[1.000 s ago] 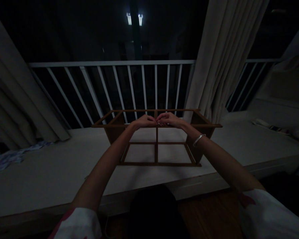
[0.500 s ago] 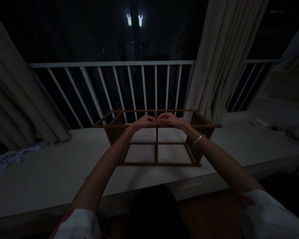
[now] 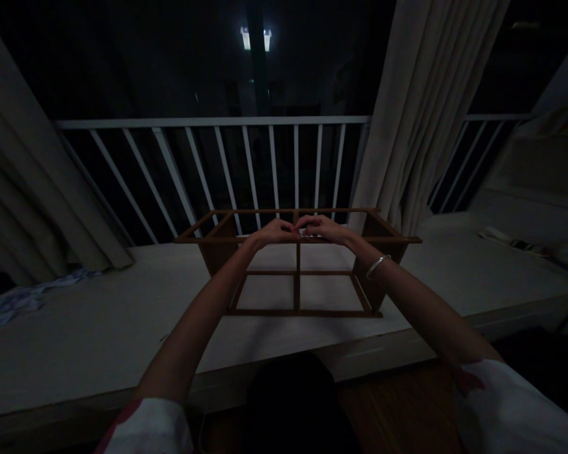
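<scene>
A brown wooden frame (image 3: 298, 293) with thin rails and solid end panels stands on the pale ledge in front of me. Both hands meet over the middle of its upper near rail, where a crosspiece joins it. My left hand (image 3: 277, 231) lies along the rail from the left, fingers closed toward the joint. From the right comes my right hand (image 3: 324, 228), thumb and fingers pinched together at the same spot. A small, thin, pale thing shows between the fingertips, too dim to name. A silver bangle (image 3: 378, 267) circles my right wrist.
The wide pale ledge (image 3: 123, 334) drops off at its near edge. Behind it run a white railing (image 3: 218, 122) and a dark window. Beige curtains (image 3: 414, 113) hang on both sides. A checked cloth (image 3: 19, 302) lies at far left, a strap-like item (image 3: 511, 241) at right.
My right fingers have shifted slightly left, and the index finger reaches closer to my left fingertips. My left hand and the wooden frame have hardly moved.
</scene>
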Tool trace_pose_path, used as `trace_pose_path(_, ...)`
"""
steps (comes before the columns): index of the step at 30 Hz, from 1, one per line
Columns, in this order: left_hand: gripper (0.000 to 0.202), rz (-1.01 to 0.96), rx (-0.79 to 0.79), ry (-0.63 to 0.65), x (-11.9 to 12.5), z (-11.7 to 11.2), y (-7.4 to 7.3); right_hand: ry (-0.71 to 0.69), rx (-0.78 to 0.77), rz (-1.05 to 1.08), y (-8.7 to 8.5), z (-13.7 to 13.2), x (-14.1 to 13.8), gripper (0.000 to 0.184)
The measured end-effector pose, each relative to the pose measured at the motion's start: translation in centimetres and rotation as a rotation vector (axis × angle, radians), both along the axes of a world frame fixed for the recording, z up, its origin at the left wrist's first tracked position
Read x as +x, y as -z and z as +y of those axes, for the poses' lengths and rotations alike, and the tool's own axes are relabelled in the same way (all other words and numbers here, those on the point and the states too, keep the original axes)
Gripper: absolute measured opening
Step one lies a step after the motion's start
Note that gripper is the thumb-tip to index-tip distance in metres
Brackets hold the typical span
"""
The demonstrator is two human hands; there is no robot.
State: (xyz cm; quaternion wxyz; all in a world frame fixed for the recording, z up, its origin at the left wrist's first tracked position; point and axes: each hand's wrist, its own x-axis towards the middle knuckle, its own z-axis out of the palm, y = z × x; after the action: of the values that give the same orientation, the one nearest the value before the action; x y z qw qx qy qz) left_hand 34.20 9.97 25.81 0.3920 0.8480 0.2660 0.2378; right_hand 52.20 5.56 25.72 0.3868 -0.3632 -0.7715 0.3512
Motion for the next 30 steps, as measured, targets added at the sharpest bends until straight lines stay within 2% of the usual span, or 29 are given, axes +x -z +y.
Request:
trace_pose_path(9, 0.029, 0.01, -0.019, -0.012, 0.0, 1.1, 0.5, -0.074, 0.005, -0.059, 0.1, 0.3, 0.1, 0.024)
trace_pose_path(16, 0.028, 0.019, -0.037, 0.001, -0.1, 0.9, 0.1, -0.041, -0.006, -0.074, -0.1, -0.1, -0.3, 0.029)
trace_pose_path(26, 0.03, 0.073, -0.06, 0.016, -0.4, 1.2, 0.0, 0.039, -0.012, -0.038, 0.7, 0.6, -0.1, 0.03)
trace_pose_path(30, 0.031, 0.065, -0.122, 0.004, -0.4, 1.3, -0.1, 0.049, -0.017, -0.011, 0.8, 0.6, -0.2, 0.028)
